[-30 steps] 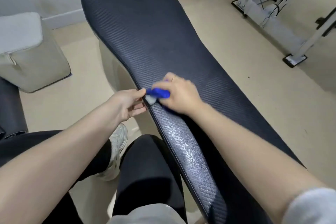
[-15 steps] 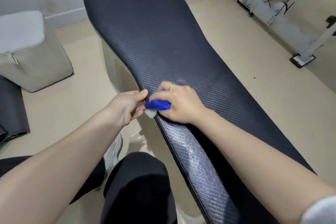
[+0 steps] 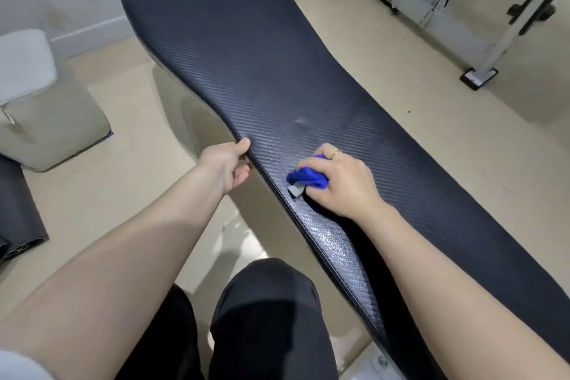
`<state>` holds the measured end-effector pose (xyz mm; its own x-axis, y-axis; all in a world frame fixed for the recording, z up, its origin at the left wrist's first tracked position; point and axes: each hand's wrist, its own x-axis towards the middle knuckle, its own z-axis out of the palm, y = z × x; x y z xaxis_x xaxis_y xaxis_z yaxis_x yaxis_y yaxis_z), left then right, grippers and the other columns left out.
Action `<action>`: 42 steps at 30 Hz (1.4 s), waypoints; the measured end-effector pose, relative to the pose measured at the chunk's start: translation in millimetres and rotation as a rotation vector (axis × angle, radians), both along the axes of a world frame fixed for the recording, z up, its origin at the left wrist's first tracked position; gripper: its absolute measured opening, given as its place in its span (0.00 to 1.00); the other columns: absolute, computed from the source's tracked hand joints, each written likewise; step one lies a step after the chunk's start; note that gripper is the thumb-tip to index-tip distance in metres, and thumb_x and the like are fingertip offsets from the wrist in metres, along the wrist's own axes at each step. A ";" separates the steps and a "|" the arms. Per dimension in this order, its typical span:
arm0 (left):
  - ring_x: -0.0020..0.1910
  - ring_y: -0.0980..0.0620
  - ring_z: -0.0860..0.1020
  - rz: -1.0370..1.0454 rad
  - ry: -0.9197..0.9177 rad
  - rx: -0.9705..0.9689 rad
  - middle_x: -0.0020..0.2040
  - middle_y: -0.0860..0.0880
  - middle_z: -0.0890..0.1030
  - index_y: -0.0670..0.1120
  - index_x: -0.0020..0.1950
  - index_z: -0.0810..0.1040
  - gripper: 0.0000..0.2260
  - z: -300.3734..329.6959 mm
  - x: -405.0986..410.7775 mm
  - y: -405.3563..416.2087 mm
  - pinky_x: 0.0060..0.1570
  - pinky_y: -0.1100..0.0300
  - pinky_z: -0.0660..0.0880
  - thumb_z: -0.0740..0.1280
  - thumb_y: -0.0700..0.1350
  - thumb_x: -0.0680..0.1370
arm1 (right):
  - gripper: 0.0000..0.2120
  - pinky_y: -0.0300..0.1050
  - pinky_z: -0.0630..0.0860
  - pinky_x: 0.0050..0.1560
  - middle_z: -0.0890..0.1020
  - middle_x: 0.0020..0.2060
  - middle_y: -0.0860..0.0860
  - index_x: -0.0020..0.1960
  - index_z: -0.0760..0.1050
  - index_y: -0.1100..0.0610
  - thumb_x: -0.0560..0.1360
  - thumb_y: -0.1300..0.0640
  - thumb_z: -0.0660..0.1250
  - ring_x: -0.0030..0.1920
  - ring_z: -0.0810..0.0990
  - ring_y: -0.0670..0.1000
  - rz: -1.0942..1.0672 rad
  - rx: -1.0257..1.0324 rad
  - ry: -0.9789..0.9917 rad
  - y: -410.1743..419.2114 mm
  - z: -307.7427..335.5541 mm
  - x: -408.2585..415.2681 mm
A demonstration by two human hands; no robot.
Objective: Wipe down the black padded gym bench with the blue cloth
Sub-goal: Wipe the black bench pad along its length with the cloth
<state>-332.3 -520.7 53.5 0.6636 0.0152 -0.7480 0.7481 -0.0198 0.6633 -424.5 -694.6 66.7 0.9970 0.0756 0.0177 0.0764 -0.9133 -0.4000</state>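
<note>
bench: one long black pad, woven carbon-like texture, stitched edge, tapering waist | blue cloth: one bunched fuzzy wad with grey tag, on the bench top near its left edge | right hand: closed around cloth, ring on one finger | left hand: fingers curled over the bench's left edge, beside cloth

No text, label, brand, number or sign could be read anywhere. The cloth carried a small grey tag, but nothing was legible on it.
</note>
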 end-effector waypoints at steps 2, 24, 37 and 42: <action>0.33 0.55 0.71 -0.004 -0.018 -0.041 0.40 0.53 0.73 0.51 0.55 0.71 0.07 -4.7 0.4 0.7 0.31 0.64 0.74 0.64 0.49 0.79 | 0.13 0.47 0.73 0.44 0.75 0.52 0.48 0.53 0.77 0.43 0.69 0.52 0.65 0.49 0.77 0.56 -0.135 -0.017 -0.034 9.8 -0.8 30.5; 0.65 0.48 0.72 -0.110 -0.125 -0.263 0.74 0.53 0.65 0.62 0.76 0.47 0.33 -23.0 -103.4 -21.5 0.42 0.61 0.78 0.64 0.51 0.78 | 0.16 0.44 0.65 0.46 0.76 0.52 0.49 0.47 0.79 0.51 0.64 0.58 0.58 0.42 0.66 0.54 -0.291 -0.040 -0.017 12.0 -2.4 -98.8; 0.51 0.59 0.73 -0.042 -0.341 0.015 0.68 0.47 0.64 0.48 0.73 0.63 0.27 -15.4 -113.1 -42.1 0.65 0.57 0.66 0.65 0.45 0.74 | 0.17 0.49 0.67 0.56 0.70 0.60 0.51 0.55 0.76 0.50 0.71 0.64 0.60 0.48 0.67 0.58 -0.224 -0.051 -0.049 -17.1 -1.5 -11.3; 0.72 0.46 0.59 0.045 -0.432 0.122 0.76 0.47 0.53 0.43 0.76 0.55 0.29 3.8 -94.1 -47.6 0.71 0.58 0.56 0.62 0.44 0.77 | 0.18 0.41 0.60 0.51 0.72 0.58 0.51 0.54 0.78 0.51 0.69 0.66 0.61 0.46 0.67 0.56 -0.147 -0.025 -0.001 -30.7 -1.4 -46.0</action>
